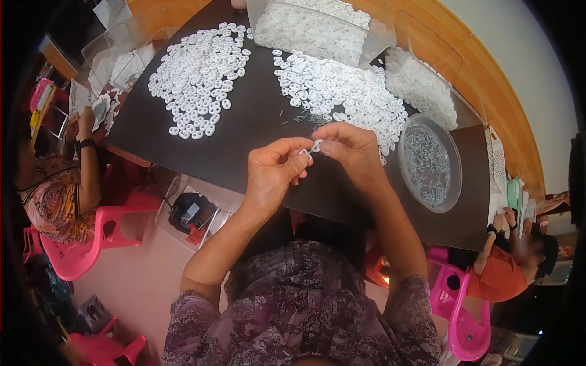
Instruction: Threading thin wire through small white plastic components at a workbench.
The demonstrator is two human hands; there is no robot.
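Note:
Both hands meet over the near part of the dark table (pixel 250 119). My left hand (pixel 273 172) pinches a small white oval plastic piece (pixel 306 156) between thumb and fingers. Close beside it, my right hand (pixel 352 150) grips another white piece (pixel 317 146) at its fingertips. Whether the two pieces touch is too small to tell. Just beyond my fingers lie a few loose grey metal pins (pixel 300 116) and a heap of white two-holed oval pieces (pixel 332 88). A second heap of similar pieces (pixel 198 76) spreads to the left.
A round clear tray (pixel 456 168) of small grey pins sits at the right. Clear bins (pixel 381 38) full of white pieces stand at the back. People work on both sides, a left co-worker's arm (pixel 90 165) among them. Pink chairs (pixel 91 250) stand around.

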